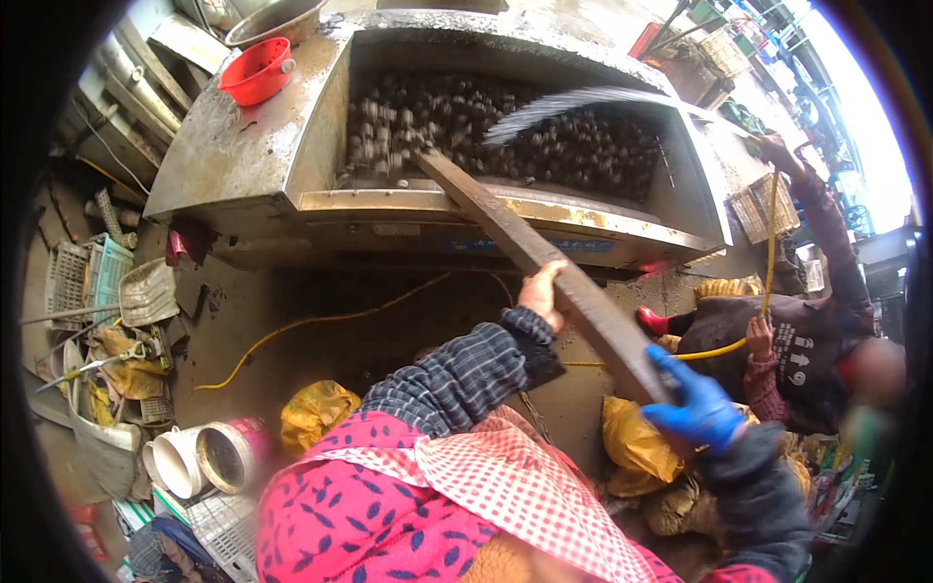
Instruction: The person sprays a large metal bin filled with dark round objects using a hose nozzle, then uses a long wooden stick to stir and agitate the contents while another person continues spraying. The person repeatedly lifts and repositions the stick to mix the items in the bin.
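A long, wet wooden beam [510, 229] slants from my body across the front edge of a metal trough [317, 157]. Its far tip is over the many small, dark, rounded pieces [583, 153] inside, possibly shellfish; motion blurs the ones at the left. Partway down the beam, my bare left hand [541, 297] grips its side. My right hand [692, 404], in a blue glove, holds the near end. From the right, a jet of water [554, 109] arcs onto the pieces.
A co-worker [758, 350] at the right handles the yellow hose [721, 350]. A red plastic dipper [259, 73] stands on the trough's left shelf. White buckets [178, 459], crates [109, 270] and a shovel blade [148, 291] crowd the left. More hose [291, 324] crosses the floor.
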`<state>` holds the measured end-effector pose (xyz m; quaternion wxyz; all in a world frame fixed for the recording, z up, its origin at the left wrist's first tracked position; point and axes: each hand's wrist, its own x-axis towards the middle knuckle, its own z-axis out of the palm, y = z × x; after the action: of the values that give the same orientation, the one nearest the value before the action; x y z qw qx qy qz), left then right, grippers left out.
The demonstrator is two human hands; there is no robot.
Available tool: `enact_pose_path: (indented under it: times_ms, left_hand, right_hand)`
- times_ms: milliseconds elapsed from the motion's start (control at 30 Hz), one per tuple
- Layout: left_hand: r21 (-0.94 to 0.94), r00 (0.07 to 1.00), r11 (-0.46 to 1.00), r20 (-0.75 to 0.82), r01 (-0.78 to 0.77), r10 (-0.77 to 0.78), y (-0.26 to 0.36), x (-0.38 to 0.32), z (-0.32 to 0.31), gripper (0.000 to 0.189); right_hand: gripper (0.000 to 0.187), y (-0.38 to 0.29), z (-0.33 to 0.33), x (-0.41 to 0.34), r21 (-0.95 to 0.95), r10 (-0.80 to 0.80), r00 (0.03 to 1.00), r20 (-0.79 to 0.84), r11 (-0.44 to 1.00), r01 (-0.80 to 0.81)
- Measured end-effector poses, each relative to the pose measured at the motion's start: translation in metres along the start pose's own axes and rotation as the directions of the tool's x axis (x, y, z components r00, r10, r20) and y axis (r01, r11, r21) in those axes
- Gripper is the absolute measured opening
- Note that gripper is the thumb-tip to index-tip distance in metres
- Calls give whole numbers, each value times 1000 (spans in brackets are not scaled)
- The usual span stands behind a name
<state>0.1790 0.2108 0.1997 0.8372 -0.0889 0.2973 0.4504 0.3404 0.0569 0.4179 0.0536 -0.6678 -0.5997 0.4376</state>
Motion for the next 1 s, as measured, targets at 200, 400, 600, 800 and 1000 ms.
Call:
enact_pose_path:
  times_ms: [200,400,600,800,1000]
  left_hand:
    - [-123,988,980,29,155,-153,57,35,68,34]
    - [102,996,995,84,19,-28,83,139,-27,30]
    - [124,990,990,130,-63,46,55,138,-106,32]
    - [282,983,947,-50,-155,175,-38,41,-100,31]
    - [5,960,986,227,165,-162,-101,3,41,23]
  right_hand:
    - [79,-123,-84,65,-301,180,981,76,942,-150]
    - [77,-35,48,139,-339,41,973,-229,933,-119]
    - [84,42,173,112,-327,-25,907,-421,936,-126]
    - [85,85,175,9,-105,182,934,-307,969,-223]
    - [80,6,-31,-89,55,224,962,-158,974,-218]
